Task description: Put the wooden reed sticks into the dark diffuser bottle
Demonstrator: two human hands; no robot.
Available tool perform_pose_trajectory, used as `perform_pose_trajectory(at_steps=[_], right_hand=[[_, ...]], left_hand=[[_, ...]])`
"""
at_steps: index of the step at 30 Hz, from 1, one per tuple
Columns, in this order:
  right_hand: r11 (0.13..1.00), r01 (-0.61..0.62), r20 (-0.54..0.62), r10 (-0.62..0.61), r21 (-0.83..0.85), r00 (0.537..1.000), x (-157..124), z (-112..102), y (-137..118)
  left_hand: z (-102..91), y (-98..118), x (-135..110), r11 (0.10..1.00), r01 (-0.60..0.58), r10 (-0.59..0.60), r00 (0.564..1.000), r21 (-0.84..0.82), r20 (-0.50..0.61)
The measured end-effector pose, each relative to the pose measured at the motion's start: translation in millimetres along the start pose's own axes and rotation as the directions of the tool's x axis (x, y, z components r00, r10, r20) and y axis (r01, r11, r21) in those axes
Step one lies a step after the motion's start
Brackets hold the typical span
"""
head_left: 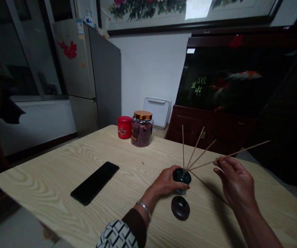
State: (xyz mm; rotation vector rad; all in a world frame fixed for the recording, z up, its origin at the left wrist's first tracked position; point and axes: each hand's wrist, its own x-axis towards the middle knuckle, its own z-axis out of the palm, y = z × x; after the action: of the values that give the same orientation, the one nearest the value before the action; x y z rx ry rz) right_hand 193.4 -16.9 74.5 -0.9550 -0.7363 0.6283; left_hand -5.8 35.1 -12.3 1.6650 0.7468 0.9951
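My left hand [169, 181] is wrapped around a small dark green glass bottle [181, 176] standing on the table. Several thin reed sticks [195, 146] fan out of the bottle's top. One long stick [249, 148] slants up to the right, and my right hand [236, 177] pinches it partway along between thumb and fingers. Another stick [209, 188] points down to the right from the bottle and passes behind my right wrist. Just in front of the bottle lies a round dark brown piece [180, 208] with a hollow in its middle.
A black phone [95, 183] lies on the wooden table [127, 213] at left. Toward the back edge stand a red canister [124, 127] and a jar with a copper-coloured lid [141, 132]. Behind the table are a fish tank [231, 93] and a fridge [104, 75].
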Motion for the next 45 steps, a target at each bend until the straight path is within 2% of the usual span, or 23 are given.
perform_pose_trajectory(at_steps=[5,10,13,16,18,21,23,25,27,29,31,33,35,38,41,43,45], right_hand=[[0.986,0.1,0.111,-0.085,-0.132,0.99,0.6,2.6,7.7],[0.947,0.175,0.268,-0.101,-0.27,0.958,-0.4,8.5,11.6],[0.905,0.205,0.406,-0.039,-0.372,0.913,-5.0,16.8,12.8],[0.845,0.244,0.532,0.055,-0.475,0.845,-9.6,21.3,15.1],[0.822,0.244,0.562,0.109,-0.515,0.82,-9.1,15.7,17.6],[0.785,0.197,0.498,0.158,-0.587,0.853,1.2,-12.6,25.7],[0.686,0.236,0.442,0.138,-0.688,0.886,12.2,-41.9,35.7],[0.45,0.375,0.452,0.074,-0.811,0.889,20.6,-71.3,48.2],[0.207,0.467,0.49,0.076,-0.86,0.868,22.1,-92.5,59.7],[0.037,0.544,0.545,0.102,-0.838,0.833,16.8,-100.7,67.2],[-0.067,0.607,0.598,0.117,-0.792,0.793,8.3,-97.6,69.5],[-0.135,0.63,0.619,0.118,-0.765,0.777,1.3,-89.4,67.8],[-0.166,0.617,0.606,0.114,-0.77,0.787,-2.3,-82.6,65.2],[-0.168,0.582,0.569,0.125,-0.796,0.813,-3.3,-80.0,64.4],[-0.165,0.594,0.577,0.14,-0.788,0.805,-3.4,-81.3,67.5],[-0.143,0.606,0.591,0.137,-0.782,0.795,-3.4,-81.2,67.9],[-0.074,0.603,0.597,0.091,-0.794,0.797,-2.2,-79.8,63.1]], left_hand=[[0.5,-0.7,0.6,1.0,-0.012,0.012,1.0,0.006,-0.001],[0.1,0.3,0.5,1.0,-0.012,0.012,1.0,0.023,-0.002],[-0.5,2.4,-0.1,0.999,-0.015,0.015,1.0,0.038,-0.001],[-0.4,3.1,-0.4,0.999,-0.011,0.011,1.0,0.04,-0.003],[-0.3,3.5,-0.7,1.0,-0.004,0.004,1.0,0.03,-0.001],[-0.5,5.1,-1.5,1.0,-0.003,0.003,1.0,0.023,0.001],[-0.9,6.1,-1.8,1.0,-0.004,0.004,1.0,0.014,0.01],[-1.2,5.9,-1.6,1.0,-0.003,0.003,1.0,0.012,0.012],[-1.1,4.3,-1.0,1.0,-0.001,0.001,1.0,0.018,0.008],[-0.4,2.0,-0.1,1.0,-0.004,0.004,1.0,0.015,0.0],[0.6,0.3,0.6,1.0,-0.004,0.004,1.0,0.0,-0.002],[1.6,0.0,1.1,1.0,-0.005,0.005,1.0,-0.016,-0.002],[2.0,1.2,1.1,1.0,-0.008,0.009,1.0,-0.025,0.003],[1.6,4.2,0.3,1.0,-0.01,0.01,1.0,-0.016,0.004],[0.8,5.4,-0.6,1.0,-0.015,0.015,1.0,0.006,0.008],[0.6,4.4,-0.8,1.0,-0.021,0.021,1.0,0.016,0.002],[0.6,2.5,-0.8,1.0,-0.015,0.015,1.0,0.019,-0.009]])
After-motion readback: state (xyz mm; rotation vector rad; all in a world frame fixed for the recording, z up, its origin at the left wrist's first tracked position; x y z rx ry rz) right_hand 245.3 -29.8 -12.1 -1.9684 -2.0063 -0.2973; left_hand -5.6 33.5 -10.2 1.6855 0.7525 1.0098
